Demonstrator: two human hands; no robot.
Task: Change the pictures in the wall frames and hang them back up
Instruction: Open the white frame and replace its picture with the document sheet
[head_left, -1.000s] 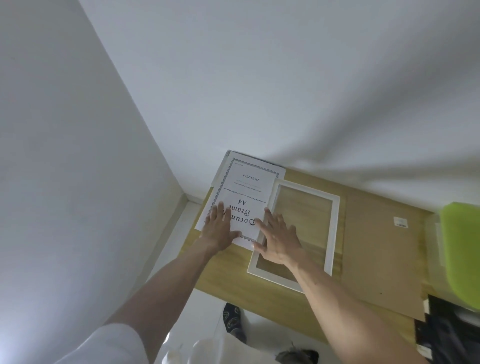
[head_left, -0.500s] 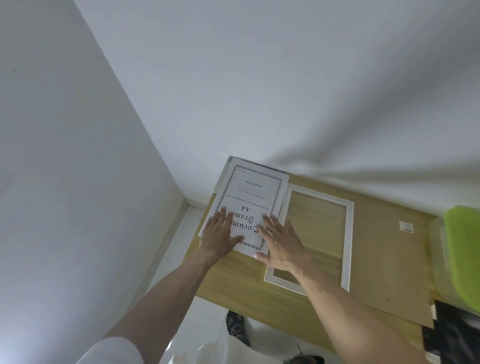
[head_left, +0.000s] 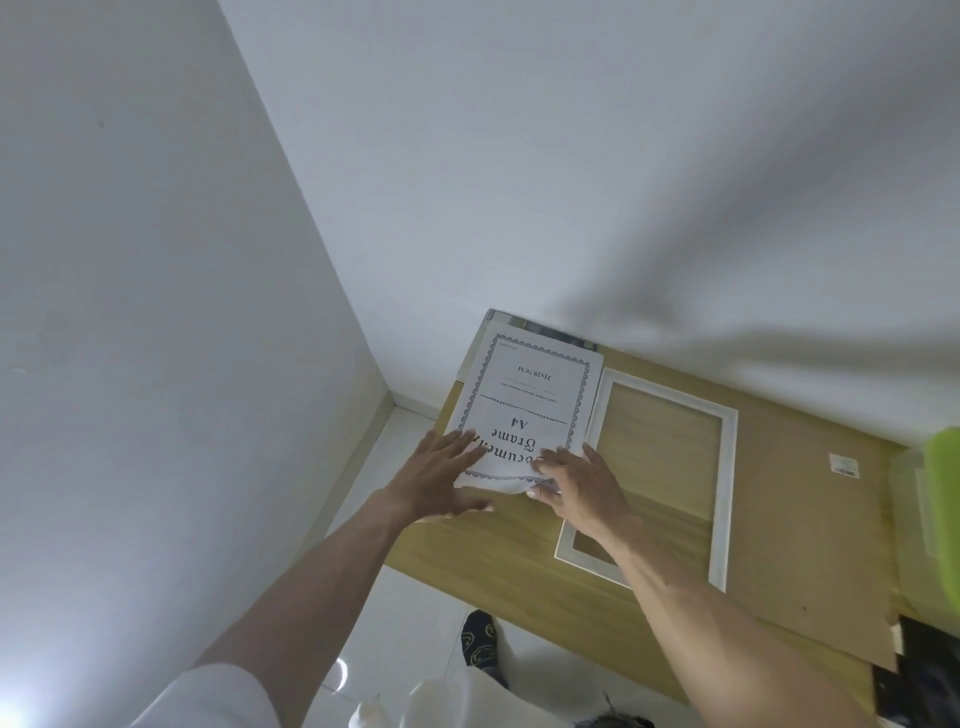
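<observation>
I pinch the A4 insert sheet's near edge with right hand, left hand flat-fingered steadying it; lift evenly to avoid creasing.

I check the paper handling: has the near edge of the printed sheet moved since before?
Yes. The sheet near edge now lifts off the table.

Both hands on a printed sheet, left hand flat, right hand lifting its near edge, white frame beside it on the table
</observation>
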